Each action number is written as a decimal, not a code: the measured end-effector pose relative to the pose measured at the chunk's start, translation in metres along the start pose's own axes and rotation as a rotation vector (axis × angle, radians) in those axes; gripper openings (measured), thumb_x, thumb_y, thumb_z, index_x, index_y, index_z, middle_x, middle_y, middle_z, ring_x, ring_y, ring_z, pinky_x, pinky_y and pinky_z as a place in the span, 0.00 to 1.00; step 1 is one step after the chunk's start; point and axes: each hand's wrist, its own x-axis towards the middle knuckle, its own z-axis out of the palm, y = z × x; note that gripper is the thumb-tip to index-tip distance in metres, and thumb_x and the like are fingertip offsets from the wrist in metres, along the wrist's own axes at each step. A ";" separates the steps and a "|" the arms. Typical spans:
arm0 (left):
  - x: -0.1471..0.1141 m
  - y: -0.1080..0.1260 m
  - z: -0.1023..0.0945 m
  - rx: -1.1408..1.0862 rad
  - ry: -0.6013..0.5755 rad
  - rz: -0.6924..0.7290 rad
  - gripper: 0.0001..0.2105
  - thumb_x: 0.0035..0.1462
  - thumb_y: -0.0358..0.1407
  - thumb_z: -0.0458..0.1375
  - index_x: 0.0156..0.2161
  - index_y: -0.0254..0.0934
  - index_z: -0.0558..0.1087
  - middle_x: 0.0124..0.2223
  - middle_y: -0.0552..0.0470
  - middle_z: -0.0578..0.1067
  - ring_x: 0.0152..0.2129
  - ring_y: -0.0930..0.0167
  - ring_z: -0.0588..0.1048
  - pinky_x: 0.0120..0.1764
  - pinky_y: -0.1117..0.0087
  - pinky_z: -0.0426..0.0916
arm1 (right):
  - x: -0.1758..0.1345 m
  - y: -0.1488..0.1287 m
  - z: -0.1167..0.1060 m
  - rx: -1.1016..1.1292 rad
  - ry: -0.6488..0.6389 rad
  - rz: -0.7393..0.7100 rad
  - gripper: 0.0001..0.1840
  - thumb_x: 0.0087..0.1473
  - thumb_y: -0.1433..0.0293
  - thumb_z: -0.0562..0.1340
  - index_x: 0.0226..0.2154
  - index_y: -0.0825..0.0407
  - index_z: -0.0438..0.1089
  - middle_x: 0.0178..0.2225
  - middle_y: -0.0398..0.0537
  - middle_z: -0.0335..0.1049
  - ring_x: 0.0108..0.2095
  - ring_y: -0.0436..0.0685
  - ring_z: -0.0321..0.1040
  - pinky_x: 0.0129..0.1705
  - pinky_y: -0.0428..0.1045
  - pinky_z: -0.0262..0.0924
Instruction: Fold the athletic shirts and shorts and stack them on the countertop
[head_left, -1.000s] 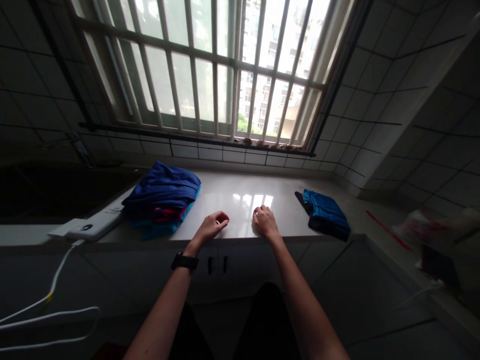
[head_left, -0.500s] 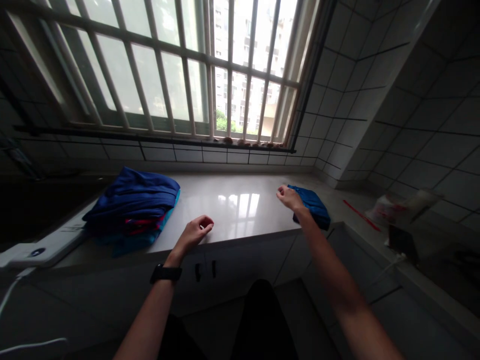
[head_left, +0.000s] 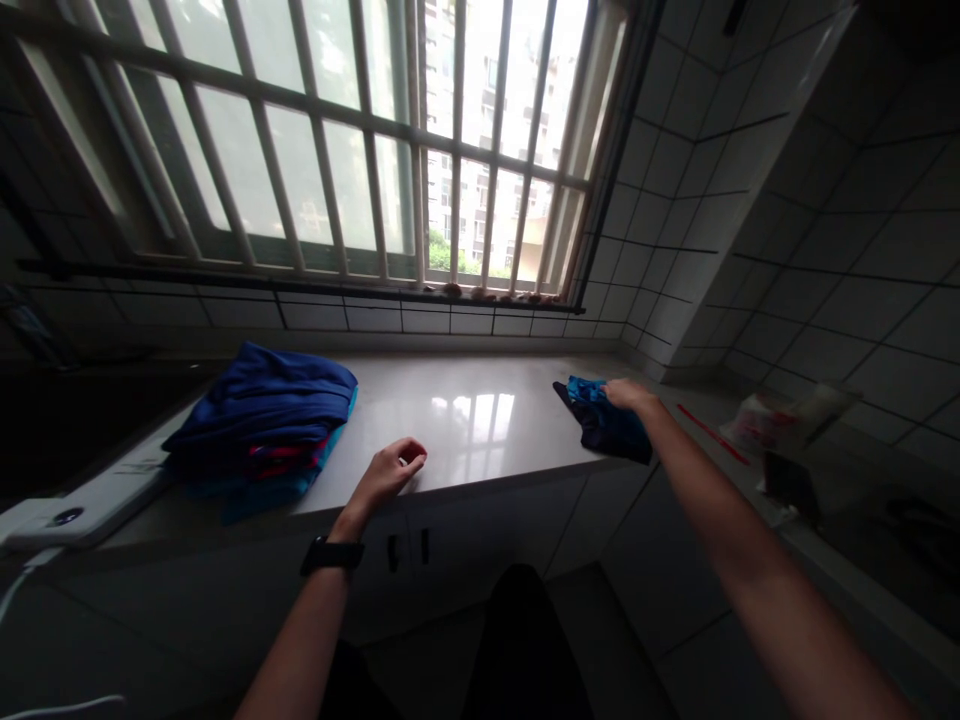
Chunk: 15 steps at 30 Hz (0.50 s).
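At the right end of the counter, my right hand (head_left: 630, 393) is closed on a piece of blue cloth (head_left: 585, 390). The cloth is bunched at my fingertips. Dark navy fabric (head_left: 611, 432) lies under it, near the counter's front edge; I cannot tell whether both belong to one garment. My left hand (head_left: 390, 468) hovers by the front edge, fingers loosely curled and thumb apart, with nothing visible between them. To its left sits a stack of folded clothes (head_left: 270, 395), royal blue on top, with pink-red and teal layers below.
A white device (head_left: 97, 500) with a cable lies left of the stack, beside a dark sink (head_left: 67, 410). On the right are a red strip (head_left: 712, 433), a plastic bag (head_left: 761, 420) and a dark phone-like object (head_left: 791, 482). A barred window (head_left: 412, 130) stands behind the white counter (head_left: 405, 390).
My right hand has moved right and slightly away, pulling at the blue cloth. The neat blue bundle is now rumpled, with navy fabric exposed. My left hand has hardly moved.
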 end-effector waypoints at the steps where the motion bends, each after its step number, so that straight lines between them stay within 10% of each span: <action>1: 0.000 0.000 0.000 -0.002 0.001 -0.001 0.13 0.46 0.49 0.59 0.29 0.41 0.75 0.28 0.50 0.80 0.27 0.66 0.76 0.34 0.66 0.71 | 0.002 -0.007 -0.016 -0.012 0.007 0.014 0.22 0.71 0.64 0.53 0.51 0.57 0.78 0.55 0.67 0.76 0.55 0.64 0.74 0.54 0.54 0.64; 8: -0.003 0.005 -0.002 -0.005 -0.001 0.002 0.11 0.46 0.46 0.59 0.29 0.41 0.75 0.28 0.51 0.79 0.28 0.65 0.77 0.34 0.67 0.71 | 0.004 -0.060 -0.115 0.304 0.384 -0.120 0.28 0.75 0.62 0.45 0.52 0.65 0.73 0.52 0.69 0.74 0.54 0.59 0.73 0.56 0.51 0.60; 15: -0.002 0.003 -0.001 -0.001 -0.017 -0.014 0.14 0.46 0.48 0.58 0.30 0.40 0.76 0.30 0.49 0.81 0.30 0.64 0.78 0.36 0.65 0.71 | 0.010 -0.121 -0.183 1.228 0.523 -0.555 0.27 0.72 0.51 0.49 0.42 0.55 0.72 0.31 0.44 0.72 0.39 0.54 0.75 0.43 0.50 0.69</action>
